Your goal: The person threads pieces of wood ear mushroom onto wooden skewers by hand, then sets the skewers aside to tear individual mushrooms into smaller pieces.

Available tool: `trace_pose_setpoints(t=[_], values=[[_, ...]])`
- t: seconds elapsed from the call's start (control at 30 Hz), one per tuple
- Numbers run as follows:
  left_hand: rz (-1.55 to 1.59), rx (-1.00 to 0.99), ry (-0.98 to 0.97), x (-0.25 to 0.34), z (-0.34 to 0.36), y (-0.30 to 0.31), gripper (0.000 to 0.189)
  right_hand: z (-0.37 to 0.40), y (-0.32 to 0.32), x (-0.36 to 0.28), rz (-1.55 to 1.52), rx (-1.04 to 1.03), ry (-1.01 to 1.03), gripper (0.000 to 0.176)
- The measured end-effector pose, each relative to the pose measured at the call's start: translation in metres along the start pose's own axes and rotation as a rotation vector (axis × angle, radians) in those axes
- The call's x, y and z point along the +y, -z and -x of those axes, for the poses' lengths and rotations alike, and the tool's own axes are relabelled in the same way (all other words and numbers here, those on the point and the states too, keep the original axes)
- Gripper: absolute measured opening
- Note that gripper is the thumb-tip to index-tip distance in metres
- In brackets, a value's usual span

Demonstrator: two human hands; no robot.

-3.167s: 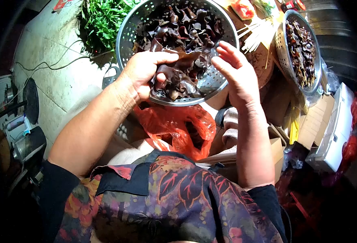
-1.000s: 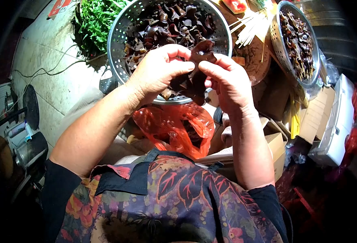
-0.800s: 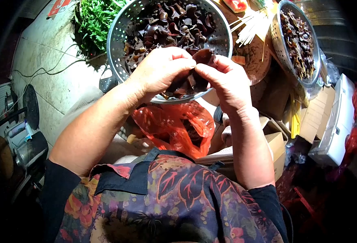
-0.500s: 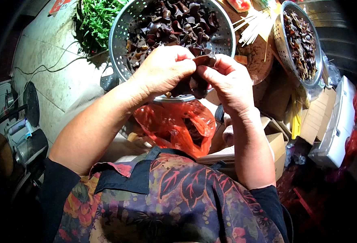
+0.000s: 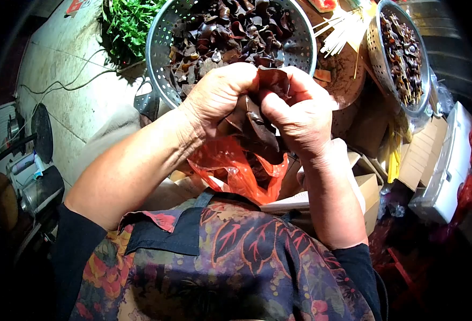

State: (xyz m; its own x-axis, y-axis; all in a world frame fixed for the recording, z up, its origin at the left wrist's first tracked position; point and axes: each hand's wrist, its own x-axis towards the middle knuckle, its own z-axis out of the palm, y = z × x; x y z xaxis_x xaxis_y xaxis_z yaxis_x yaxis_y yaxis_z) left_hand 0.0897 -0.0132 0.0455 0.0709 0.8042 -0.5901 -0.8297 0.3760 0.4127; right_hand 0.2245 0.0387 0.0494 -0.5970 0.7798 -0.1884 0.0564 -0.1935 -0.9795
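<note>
My left hand (image 5: 214, 99) and my right hand (image 5: 297, 115) press together around a clump of dark wood-ear mushroom (image 5: 254, 123), gripping it from both sides. They hover over the near rim of a big metal colander (image 5: 158, 59) heaped with more dark mushroom pieces (image 5: 230, 32). Directly under my hands lies a red plastic bag (image 5: 236, 171).
A bunch of green leaves (image 5: 126, 24) lies at the far left on the floor. A second metal basket (image 5: 404, 53) of skewered mushroom sits far right, with bamboo skewers (image 5: 343, 35) beside it. Cardboard boxes (image 5: 418, 155) and a white foam box (image 5: 444, 166) stand at the right.
My hands have closed tighter on the mushroom clump and drawn it nearer to me, over the red bag. Earlier my right hand was open beside the clump held by the left.
</note>
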Motion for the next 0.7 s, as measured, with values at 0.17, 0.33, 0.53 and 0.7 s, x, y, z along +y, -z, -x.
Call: trace_pose_setpoints(t=[0.17, 0.33, 0.53, 0.7], values=[[-0.129, 0.013, -0.063, 0.001, -0.012, 0.018, 0.011, -0.005, 0.002, -0.007, -0.111, 0.085, -0.032, 0.014], [-0.584, -0.064, -0.116, 0.013, -0.004, 0.009, 0.018, -0.01, 0.021, -0.004, -0.175, 0.11, -0.176, 0.013], [-0.551, -0.049, -0.138, 0.009, -0.003, 0.01, 0.013, -0.011, 0.02, -0.007, -0.242, 0.119, -0.294, 0.016], [-0.341, -0.012, -0.155, 0.003, -0.004, 0.013, 0.012, -0.011, 0.021, 0.008, -0.371, 0.181, -0.289, 0.017]])
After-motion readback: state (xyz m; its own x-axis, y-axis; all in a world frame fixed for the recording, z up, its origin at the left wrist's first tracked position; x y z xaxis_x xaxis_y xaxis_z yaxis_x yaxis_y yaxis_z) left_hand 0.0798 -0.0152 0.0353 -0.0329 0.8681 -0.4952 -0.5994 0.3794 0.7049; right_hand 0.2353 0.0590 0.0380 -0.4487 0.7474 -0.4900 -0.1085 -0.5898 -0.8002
